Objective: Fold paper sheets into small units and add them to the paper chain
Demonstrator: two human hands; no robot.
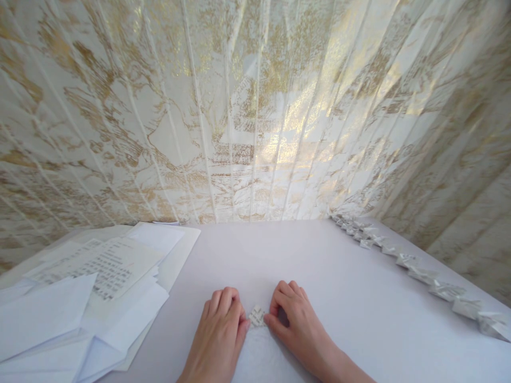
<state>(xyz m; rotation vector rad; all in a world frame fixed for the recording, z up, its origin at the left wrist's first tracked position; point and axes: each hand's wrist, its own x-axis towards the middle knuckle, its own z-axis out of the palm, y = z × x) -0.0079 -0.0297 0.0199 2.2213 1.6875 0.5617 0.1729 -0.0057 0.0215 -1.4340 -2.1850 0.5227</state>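
Observation:
A small piece of folded printed paper (256, 316) lies on the white table between my hands, its pointed top facing away from me. My left hand (221, 330) has its fingers curled, with the thumb and index finger at the paper's left edge. At its right edge, my right hand (295, 319) pinches with thumb and index finger bent into a ring. Both hands rest low over the tabletop. Below the printed part a plain pale area stretches toward me; I cannot tell whether it belongs to the same sheet.
Loose sheets and folded papers (131, 314), one with printed text (107, 266), pile up on the left. Along the table's right edge runs a row of small folded paper pieces (445, 290). Gold-patterned curtain fabric (239, 117) hangs behind the white table (247, 255).

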